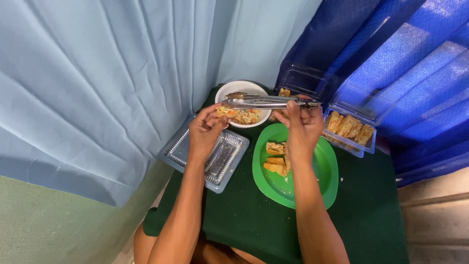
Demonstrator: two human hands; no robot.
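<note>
A piece of filled food (225,112) is held between the fingers of the left hand (205,131), just at the near-left rim of the white bowl (243,88), which contains more of the same mixed filling. The metal tongs (266,102) are gripped at their right end by the right hand (301,128), with the fingers closed around the handle; the tongs lie level across the bowl and their tips reach toward the piece. It is judged that a transfer of food with the tongs is in hand, and that the step is not finished. For the next move, the tips would need to be closed on the piece firmly but gently, since such food is probably soft and may break.

Near the hands, a green plate (322,181) with a few fried pieces (276,159) is placed on the dark green cloth (371,220). At the left, an open clear plastic tray (222,159) is seen, empty. At the far right, a clear box (349,129) with more fried pieces stands beside the blue curtain (405,63). Nothing is seen between the bowl and the plate.
</note>
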